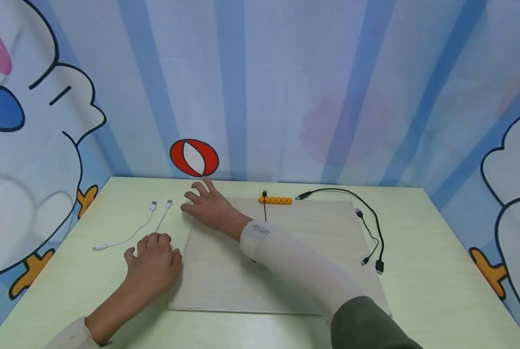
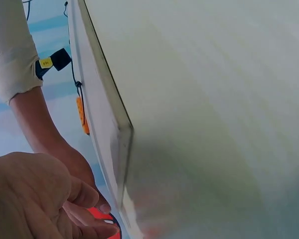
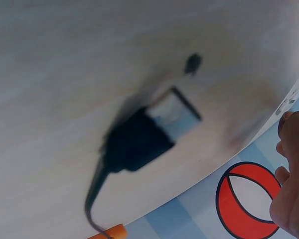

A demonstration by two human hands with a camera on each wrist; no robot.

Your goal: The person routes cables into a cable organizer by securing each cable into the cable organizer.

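Observation:
My right hand (image 1: 210, 206) reaches over the back left corner of a pale board (image 1: 225, 286), fingers spread, holding nothing visible. Left of the board, my left hand (image 1: 153, 261) is low over the table with loosely bent fingers. A short white USB cable (image 1: 161, 220) runs toward its fingertips, where its lower end is hidden. Another white USB cable (image 1: 131, 238) lies curved to the left. On the board, a black USB cable (image 1: 265, 208) passes partly beneath my right forearm; its plug (image 3: 142, 137) appears large in the right wrist view.
An orange cable holder (image 1: 282, 200) sits at the board's back edge, with the black cable across it. To the right lie a long black cable (image 1: 375, 218) and a shorter black cable (image 1: 370, 235). A printed curtain (image 1: 282, 97) hangs behind the table (image 1: 434, 271).

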